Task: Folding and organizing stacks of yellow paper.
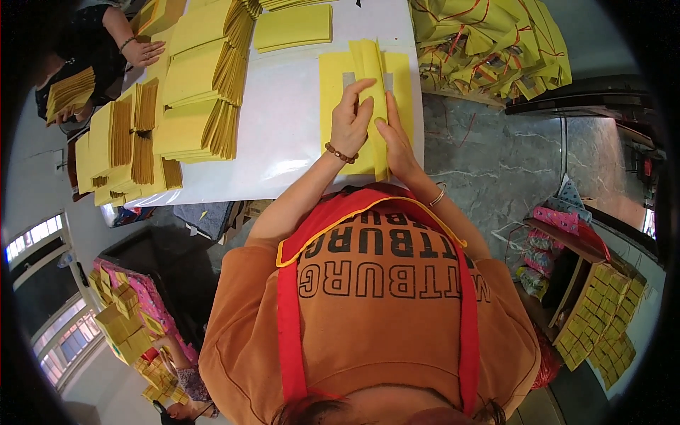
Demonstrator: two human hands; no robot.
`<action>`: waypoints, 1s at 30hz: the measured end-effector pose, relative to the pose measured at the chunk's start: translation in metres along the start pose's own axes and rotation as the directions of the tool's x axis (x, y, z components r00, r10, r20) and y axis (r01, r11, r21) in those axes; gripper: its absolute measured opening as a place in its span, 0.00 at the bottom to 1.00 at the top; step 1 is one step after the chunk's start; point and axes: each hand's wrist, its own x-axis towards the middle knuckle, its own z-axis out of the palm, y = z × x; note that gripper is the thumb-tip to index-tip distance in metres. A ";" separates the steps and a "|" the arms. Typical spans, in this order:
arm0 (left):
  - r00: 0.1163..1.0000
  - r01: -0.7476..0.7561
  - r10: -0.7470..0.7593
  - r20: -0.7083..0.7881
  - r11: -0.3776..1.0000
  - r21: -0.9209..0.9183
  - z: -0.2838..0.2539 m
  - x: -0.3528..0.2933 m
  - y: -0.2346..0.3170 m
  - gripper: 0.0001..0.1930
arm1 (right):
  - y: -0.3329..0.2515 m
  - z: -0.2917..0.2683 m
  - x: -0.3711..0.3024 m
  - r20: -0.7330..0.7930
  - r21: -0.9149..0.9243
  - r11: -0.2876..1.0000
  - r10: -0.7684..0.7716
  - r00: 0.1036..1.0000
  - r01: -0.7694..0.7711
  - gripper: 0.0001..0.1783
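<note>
A flat yellow paper sheet (pixel 331 78) lies on the white table (pixel 283 120) in front of me, with a raised fold (pixel 374 67) standing up along its middle. My left hand (pixel 349 120), with a bead bracelet on the wrist, presses its fingers against the left side of that fold. My right hand (pixel 395 142) pinches the fold from the right side, lower down. Both hands grip the same folded yellow sheet.
Stacks of folded yellow paper (pixel 198 78) cover the table's left half, and another pile (pixel 292 27) lies at the far edge. A heap of yellow bags with red cords (pixel 489 42) sits at the right. Another person's hand (pixel 145 51) works at the far left.
</note>
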 end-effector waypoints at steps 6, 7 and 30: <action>0.982 0.159 -0.156 0.109 0.987 -0.016 -0.003 0.000 -0.011 0.08 | 0.002 0.000 0.000 -0.003 0.204 0.979 -0.013 1.000 0.013 0.38; 0.984 0.152 -0.148 0.097 0.988 -0.029 -0.002 0.001 -0.012 0.08 | 0.001 0.000 0.000 -0.005 0.108 0.994 -0.008 1.000 0.008 0.38; 0.977 0.154 -0.165 0.132 0.984 0.090 -0.008 0.004 0.001 0.17 | 0.021 -0.013 -0.018 -0.360 -0.387 0.921 -0.100 0.928 -0.051 0.37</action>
